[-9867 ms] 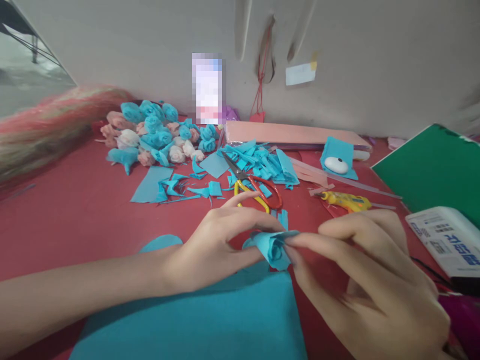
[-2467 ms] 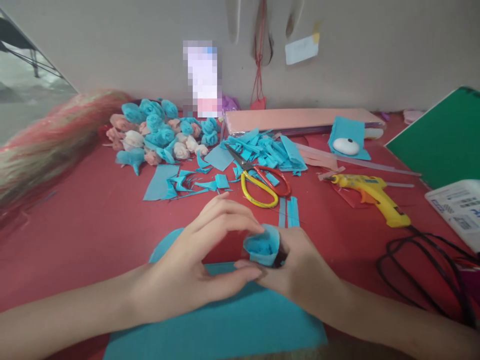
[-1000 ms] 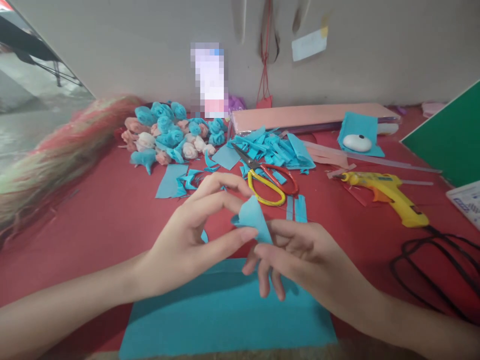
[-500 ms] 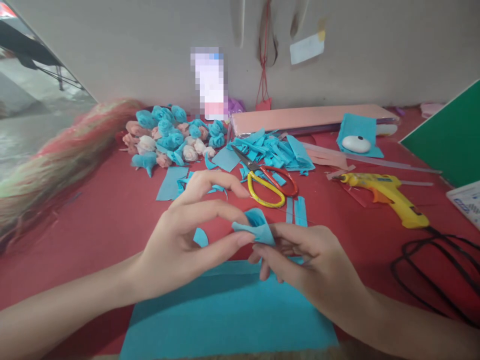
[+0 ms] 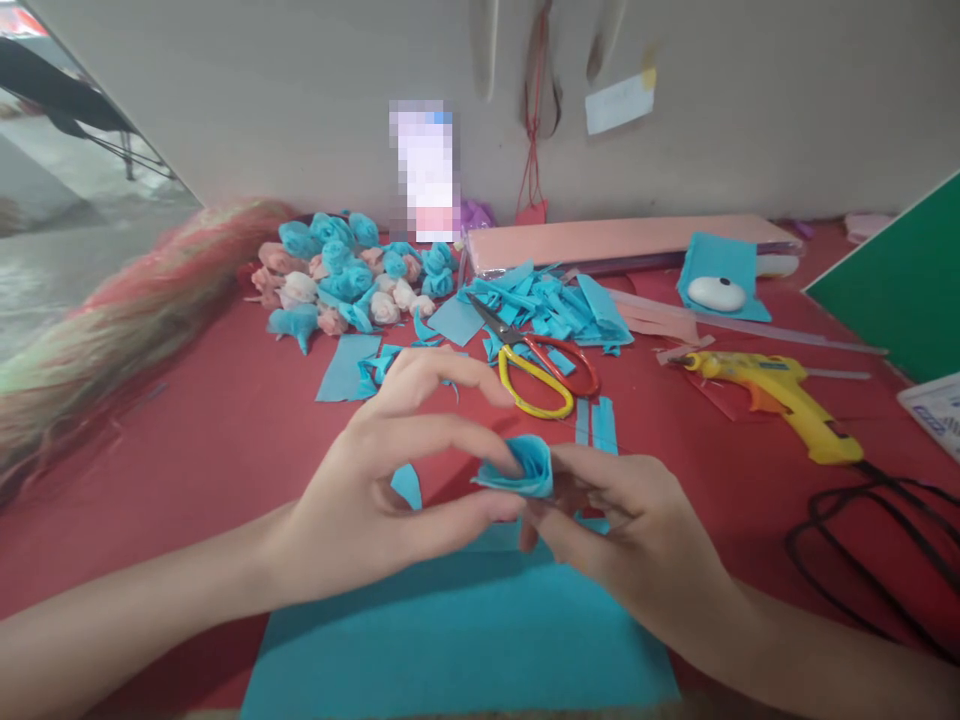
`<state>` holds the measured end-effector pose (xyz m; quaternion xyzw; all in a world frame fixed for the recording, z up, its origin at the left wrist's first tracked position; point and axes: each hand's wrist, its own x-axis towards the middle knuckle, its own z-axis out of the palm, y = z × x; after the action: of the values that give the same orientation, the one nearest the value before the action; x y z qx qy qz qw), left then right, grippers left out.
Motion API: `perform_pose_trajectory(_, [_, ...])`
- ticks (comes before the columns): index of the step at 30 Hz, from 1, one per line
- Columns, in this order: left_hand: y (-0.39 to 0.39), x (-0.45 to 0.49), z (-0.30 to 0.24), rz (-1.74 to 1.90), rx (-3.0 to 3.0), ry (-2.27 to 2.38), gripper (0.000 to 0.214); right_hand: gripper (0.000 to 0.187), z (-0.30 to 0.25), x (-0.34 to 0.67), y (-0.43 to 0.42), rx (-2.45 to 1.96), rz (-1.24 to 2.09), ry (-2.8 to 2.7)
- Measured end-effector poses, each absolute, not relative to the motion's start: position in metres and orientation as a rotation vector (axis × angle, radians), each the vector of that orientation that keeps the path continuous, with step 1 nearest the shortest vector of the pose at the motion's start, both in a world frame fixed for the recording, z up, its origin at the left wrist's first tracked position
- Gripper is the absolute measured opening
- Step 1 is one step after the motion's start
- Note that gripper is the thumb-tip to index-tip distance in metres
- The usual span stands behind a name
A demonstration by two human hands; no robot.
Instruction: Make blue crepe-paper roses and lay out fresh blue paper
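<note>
A small rolled blue paper flower [image 5: 534, 466] is held between both hands above a large blue paper sheet [image 5: 457, 640]. My left hand [image 5: 405, 460] pinches its left edge, with the index fingertip inside the curl and the thumb below. From the right, my right hand [image 5: 622, 510] grips the base, its lower fingers partly hidden. Just beyond the hands lie scissors [image 5: 536, 380] with one yellow and one red handle. Blue paper strips [image 5: 604, 425] rest near the right hand, and a small blue scrap [image 5: 407, 487] shows behind the left thumb.
Several blue, pink and white paper flowers [image 5: 345, 270] are heaped at the back left, beside blue scraps [image 5: 555, 305]. On the right lie a yellow glue gun [image 5: 780, 385] and its black cord [image 5: 817, 560]. A white case [image 5: 717, 293] sits on folded blue paper.
The paper in my hands has turned and now shows a rounder, tighter coil. Both hands have dropped slightly, and my left index fingertip has moved to the right into the curl.
</note>
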<state>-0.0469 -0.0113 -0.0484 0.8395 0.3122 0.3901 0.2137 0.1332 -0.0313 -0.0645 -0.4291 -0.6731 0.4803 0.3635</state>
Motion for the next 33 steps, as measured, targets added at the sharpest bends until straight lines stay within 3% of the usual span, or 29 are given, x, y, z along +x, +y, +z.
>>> perform_pose_trajectory(11, [-0.014,-0.047,-0.048,1.063,2.388,0.853,0.006,0.020,-0.071,0.133,-0.034,-1.062,1.494,-1.548])
perform_pose_trajectory(16, [-0.017,-0.049,-0.050,1.112,2.392,0.832,0.030,0.017,-0.068,0.130,-0.032,-1.086,1.501,-1.540])
perform_pose_trajectory(22, [-0.016,-0.048,-0.042,1.159,2.647,0.839,0.005,0.014,-0.068,0.130,-0.033,-1.110,1.536,-1.535])
perform_pose_trajectory(33, [-0.017,-0.048,-0.040,1.123,2.703,0.772,0.005,0.019,-0.070,0.131,-0.031,-1.074,1.372,-1.622])
